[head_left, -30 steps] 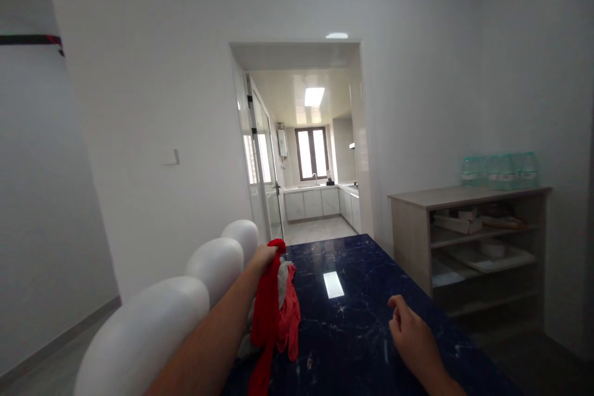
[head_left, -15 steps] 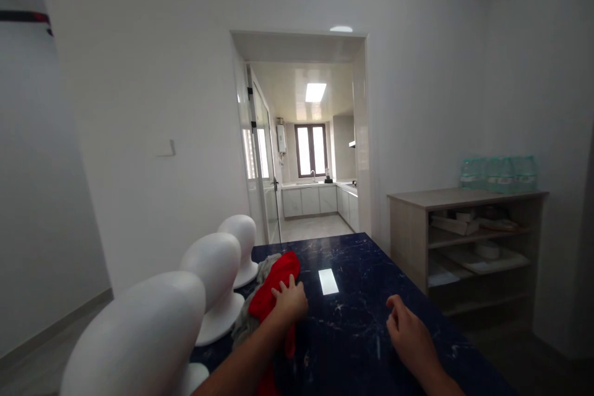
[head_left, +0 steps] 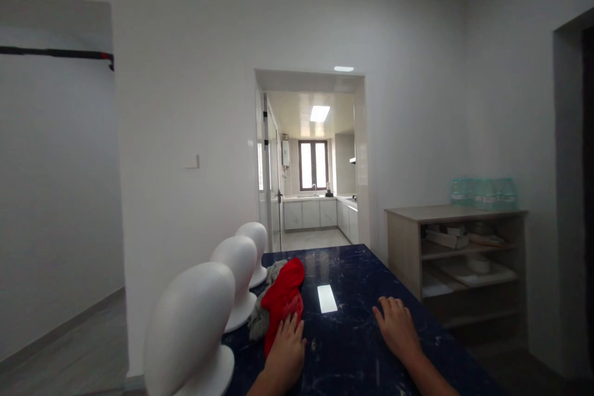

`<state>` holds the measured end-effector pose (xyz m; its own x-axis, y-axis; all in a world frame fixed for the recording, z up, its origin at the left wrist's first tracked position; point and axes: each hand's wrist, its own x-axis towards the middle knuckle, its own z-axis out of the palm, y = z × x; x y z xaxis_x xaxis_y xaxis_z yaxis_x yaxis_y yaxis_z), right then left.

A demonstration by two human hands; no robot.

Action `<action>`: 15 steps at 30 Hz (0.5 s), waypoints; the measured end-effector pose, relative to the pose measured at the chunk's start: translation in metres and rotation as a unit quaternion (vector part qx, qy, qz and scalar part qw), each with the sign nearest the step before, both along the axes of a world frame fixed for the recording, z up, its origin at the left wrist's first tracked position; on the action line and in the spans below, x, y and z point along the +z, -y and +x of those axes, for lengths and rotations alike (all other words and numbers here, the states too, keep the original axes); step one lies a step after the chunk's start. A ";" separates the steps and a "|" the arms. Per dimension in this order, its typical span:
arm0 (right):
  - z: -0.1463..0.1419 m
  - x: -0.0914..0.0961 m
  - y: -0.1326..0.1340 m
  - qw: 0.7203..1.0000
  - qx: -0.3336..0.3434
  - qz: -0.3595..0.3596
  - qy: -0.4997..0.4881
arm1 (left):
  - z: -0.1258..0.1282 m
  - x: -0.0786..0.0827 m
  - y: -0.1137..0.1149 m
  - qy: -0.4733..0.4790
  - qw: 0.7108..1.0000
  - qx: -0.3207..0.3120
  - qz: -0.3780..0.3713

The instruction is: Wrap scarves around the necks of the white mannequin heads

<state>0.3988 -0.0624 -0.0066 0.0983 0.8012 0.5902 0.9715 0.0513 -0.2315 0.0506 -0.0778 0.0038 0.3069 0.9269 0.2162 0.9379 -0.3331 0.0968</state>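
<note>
A red cloth item (head_left: 284, 288), perhaps a knitted hat or garment, lies crumpled on the dark blue marbled table (head_left: 343, 352). Partly beneath it, on its left, is a grey cloth item (head_left: 258, 323). The fingers of my left hand (head_left: 286, 349) rest stretched out over the near end of the red cloth, without gripping it. My right hand (head_left: 398, 326) is at the table's right side, palm down, fingers apart and holding nothing. Three white mannequin heads (head_left: 197, 315) stand in a row along the left side, beside the cloths.
To the right stands a wooden shelf unit (head_left: 403, 244) with trays and small items inside. Wrapped water bottles (head_left: 485, 193) sit on top of it. Beyond the table, a doorway (head_left: 361, 154) opens into a kitchen with white cabinets (head_left: 310, 215).
My left hand has slid back toward me along the red cloth, uncovering its middle. My right hand has shifted slightly left and its fingers have uncurled. The camera view has levelled and tilted up.
</note>
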 end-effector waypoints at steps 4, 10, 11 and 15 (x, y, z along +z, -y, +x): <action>-0.002 0.001 0.000 1.000 0.005 0.001 0.003 | -0.023 0.004 -0.004 0.051 0.997 -0.010 0.058; -0.001 0.003 0.000 0.999 0.013 -0.016 -0.026 | -0.023 0.025 0.011 0.119 0.987 -0.009 0.112; 0.000 0.002 0.000 0.999 0.017 -0.020 -0.027 | -0.022 0.027 0.012 0.133 0.984 -0.010 0.120; 0.004 -0.004 -0.006 0.999 0.021 -0.043 -0.024 | -0.023 0.023 0.008 0.149 0.977 0.009 0.154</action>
<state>0.4024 -0.0564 -0.0104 0.0898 0.8532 0.5138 0.9564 0.0701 -0.2837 0.0273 -0.0861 0.0268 0.1708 0.8088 0.5628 0.8894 -0.3724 0.2653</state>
